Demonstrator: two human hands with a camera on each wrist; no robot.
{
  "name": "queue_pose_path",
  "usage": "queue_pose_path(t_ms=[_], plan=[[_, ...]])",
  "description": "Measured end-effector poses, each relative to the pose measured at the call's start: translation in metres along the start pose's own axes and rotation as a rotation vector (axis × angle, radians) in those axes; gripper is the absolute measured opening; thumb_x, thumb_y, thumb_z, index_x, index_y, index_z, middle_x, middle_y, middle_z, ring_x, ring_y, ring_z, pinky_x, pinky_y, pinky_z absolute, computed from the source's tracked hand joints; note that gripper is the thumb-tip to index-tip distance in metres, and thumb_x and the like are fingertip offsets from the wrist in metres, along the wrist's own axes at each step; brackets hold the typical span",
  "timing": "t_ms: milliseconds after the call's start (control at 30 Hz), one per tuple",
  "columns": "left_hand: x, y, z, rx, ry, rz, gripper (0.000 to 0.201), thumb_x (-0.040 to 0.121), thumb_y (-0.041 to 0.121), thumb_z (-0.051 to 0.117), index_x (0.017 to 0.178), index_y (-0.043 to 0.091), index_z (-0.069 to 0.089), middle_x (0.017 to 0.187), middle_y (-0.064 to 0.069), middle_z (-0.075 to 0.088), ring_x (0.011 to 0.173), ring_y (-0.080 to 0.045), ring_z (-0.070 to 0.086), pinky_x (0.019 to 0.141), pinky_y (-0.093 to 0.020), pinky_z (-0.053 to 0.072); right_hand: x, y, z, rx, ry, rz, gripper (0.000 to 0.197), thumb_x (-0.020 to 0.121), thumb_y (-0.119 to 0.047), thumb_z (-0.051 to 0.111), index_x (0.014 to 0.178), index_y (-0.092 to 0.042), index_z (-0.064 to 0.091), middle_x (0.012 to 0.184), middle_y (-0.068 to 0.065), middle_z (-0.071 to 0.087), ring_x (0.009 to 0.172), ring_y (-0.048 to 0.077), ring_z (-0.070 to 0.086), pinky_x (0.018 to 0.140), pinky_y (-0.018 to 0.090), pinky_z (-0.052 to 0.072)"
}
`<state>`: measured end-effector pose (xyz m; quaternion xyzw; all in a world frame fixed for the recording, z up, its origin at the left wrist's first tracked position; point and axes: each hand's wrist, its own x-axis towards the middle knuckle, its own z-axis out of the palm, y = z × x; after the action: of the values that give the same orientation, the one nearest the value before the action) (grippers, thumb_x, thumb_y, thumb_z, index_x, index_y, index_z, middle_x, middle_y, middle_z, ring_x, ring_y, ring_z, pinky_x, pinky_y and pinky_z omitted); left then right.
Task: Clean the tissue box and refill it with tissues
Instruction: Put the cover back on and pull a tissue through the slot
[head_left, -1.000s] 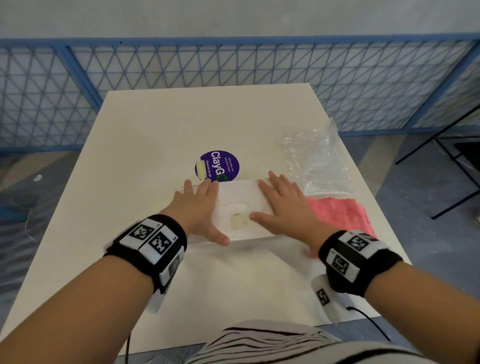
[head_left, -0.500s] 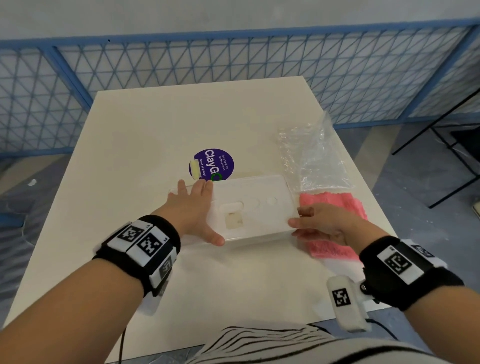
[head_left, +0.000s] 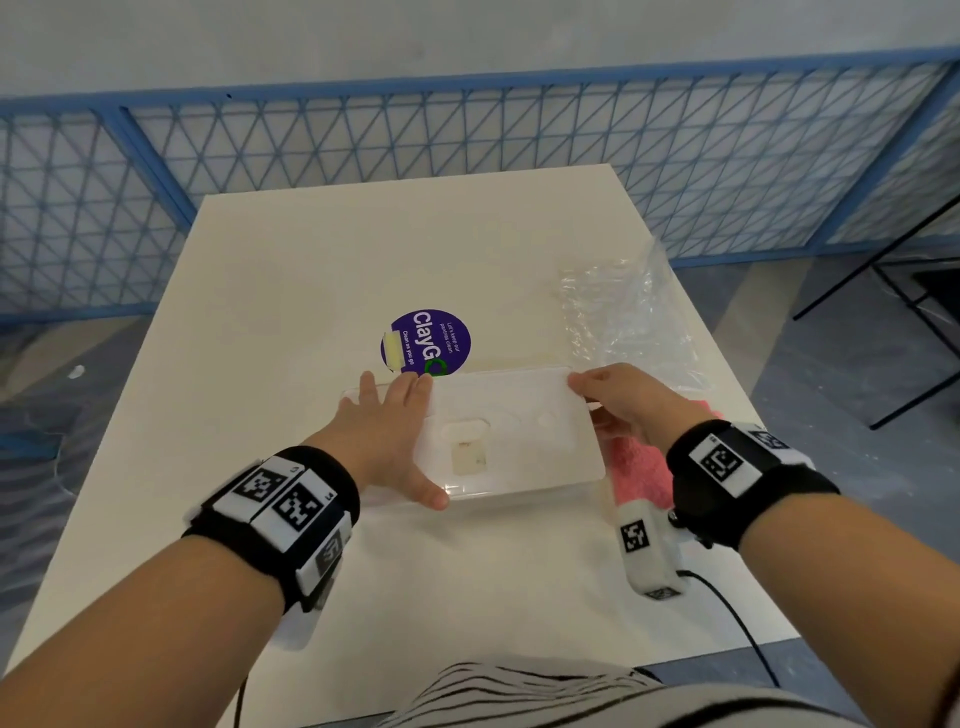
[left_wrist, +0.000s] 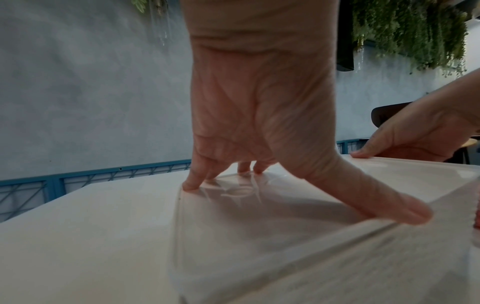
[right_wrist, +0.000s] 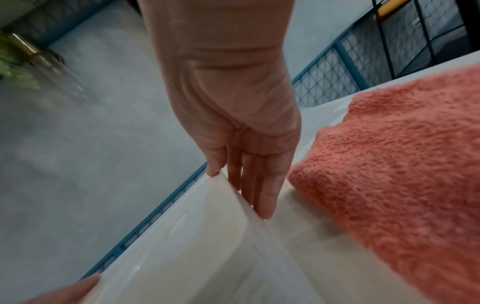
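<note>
right hand (head_left: 631, 402) has shifted from flat on top to pinching the tissue box (head_left: 511, 436) lid's right edge; left hand (head_left: 387, 431) stays flat, pinning it mid-worktop (head_left: 311, 270) (opening likely starting).

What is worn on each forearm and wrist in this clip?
Both forearms are bare, no sleeves. The left wrist band and right wrist band are black, carrying white tiles with black square markers. A white marker-tagged camera module hangs below the right wrist, trailing a black cable.
</note>
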<state>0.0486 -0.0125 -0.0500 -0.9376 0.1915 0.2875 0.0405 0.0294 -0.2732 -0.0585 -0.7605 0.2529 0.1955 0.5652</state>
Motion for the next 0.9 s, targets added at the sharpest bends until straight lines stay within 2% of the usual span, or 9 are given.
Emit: queue_pose_path(t_ms=[100, 200, 333, 433, 500, 600, 700, 800, 900], plan=[[0.0, 0.003, -0.001, -0.01, -0.005, -0.022, 0.141, 0.049, 0.073, 0.074, 0.15, 0.019, -0.01, 0.158, 0.003, -0.004, 0.143, -0.044, -0.007, 0.112, -0.058, 0.017, 0.004, -0.002, 0.011, -0.213, 0.145, -0.112, 0.03, 0.1, -0.024, 0.044, 0.1, -0.001, 0.062, 0.091, 0.011, 0.06, 0.078, 0.026, 0.058, 0.062, 0.028, 0.046], [-0.003, 0.005, -0.004, -0.013, -0.004, -0.036, 0.14, 0.051, 0.074, 0.073, 0.15, 0.019, -0.009, 0.158, 0.002, -0.002, 0.143, -0.045, -0.005, 0.112, -0.056, 0.022, 0.008, -0.001, 0.014, -0.363, 0.156, -0.146, 0.036, 0.101, -0.027, 0.038, 0.123, -0.002, 0.054, 0.119, 0.015, 0.057, 0.106, 0.03, 0.054, 0.087, 0.033, 0.042], [-0.005, 0.01, 0.002, -0.036, 0.062, -0.191, 0.143, 0.046, 0.092, 0.052, 0.151, 0.012, -0.003, 0.152, -0.006, 0.016, 0.13, -0.042, 0.032, 0.101, -0.047, 0.04, -0.002, 0.014, 0.014, -0.342, 0.229, -0.227, 0.059, 0.098, -0.035, 0.047, 0.148, -0.013, 0.024, 0.147, 0.016, 0.033, 0.132, 0.031, 0.04, 0.107, 0.038, 0.031], [-0.012, 0.015, 0.011, -0.065, 0.072, -0.386, 0.145, 0.048, 0.098, 0.036, 0.149, 0.0, 0.002, 0.148, -0.016, 0.023, 0.121, -0.038, 0.046, 0.097, -0.046, 0.043, -0.02, 0.025, 0.025, -0.316, 0.213, -0.248, 0.064, 0.094, -0.036, 0.053, 0.147, -0.014, 0.024, 0.141, 0.016, 0.036, 0.12, 0.031, 0.05, 0.101, 0.039, 0.041], [-0.019, 0.021, 0.012, -0.08, 0.078, -0.43, 0.133, 0.057, 0.094, 0.037, 0.145, -0.004, 0.015, 0.141, -0.016, 0.034, 0.116, -0.034, 0.053, 0.093, -0.04, 0.046, -0.033, 0.03, 0.036, -0.162, 0.004, -0.134, 0.063, 0.094, -0.039, 0.055, 0.145, -0.014, 0.027, 0.13, 0.013, 0.049, 0.105, 0.029, 0.061, 0.09, 0.037, 0.051], [-0.028, 0.027, 0.004, -0.044, 0.104, -0.396, 0.09, 0.079, 0.077, 0.039, 0.13, 0.002, 0.036, 0.116, -0.007, 0.053, 0.102, -0.027, 0.059, 0.073, -0.029, 0.038, -0.04, 0.035, 0.054, 0.109, -0.276, 0.002, 0.055, 0.094, -0.035, 0.057, 0.14, -0.012, 0.037, 0.12, 0.013, 0.058, 0.084, 0.024, 0.065, 0.076, 0.033, 0.054], [-0.029, 0.02, 0.001, -0.175, 0.088, -0.349, 0.043, 0.097, 0.045, 0.033, 0.115, 0.007, 0.044, 0.078, 0.0, 0.048, 0.081, -0.026, 0.052, 0.068, -0.029, 0.033, -0.035, 0.034, 0.057, 0.11, -0.259, -0.019, 0.045, 0.093, -0.03, 0.059, 0.132, -0.011, 0.046, 0.122, 0.014, 0.062, 0.087, 0.025, 0.066, 0.078, 0.035, 0.056], [-0.021, 0.004, 0.006, -0.439, 0.083, -0.317, 0.022, 0.099, 0.024, 0.034, 0.102, 0.007, 0.048, 0.076, -0.005, 0.053, 0.065, -0.025, 0.057, 0.062, -0.03, 0.045, -0.033, 0.03, 0.047, 0.13, -0.28, -0.001, 0.032, 0.091, -0.025, 0.063, 0.119, -0.011, 0.055, 0.124, 0.016, 0.062, 0.084, 0.025, 0.066, 0.071, 0.032, 0.059], [-0.017, -0.009, 0.011, -0.799, 0.038, -0.289, 0.015, 0.097, 0.013, 0.043, 0.088, 0.006, 0.052, 0.085, -0.015, 0.062, 0.065, -0.033, 0.067, 0.074, -0.043, 0.058, -0.033, 0.024, 0.042, 0.107, -0.3, 0.041, 0.026, 0.09, -0.02, 0.064, 0.114, -0.011, 0.057, 0.125, 0.02, 0.06, 0.073, 0.023, 0.066, 0.063, 0.03, 0.061]])
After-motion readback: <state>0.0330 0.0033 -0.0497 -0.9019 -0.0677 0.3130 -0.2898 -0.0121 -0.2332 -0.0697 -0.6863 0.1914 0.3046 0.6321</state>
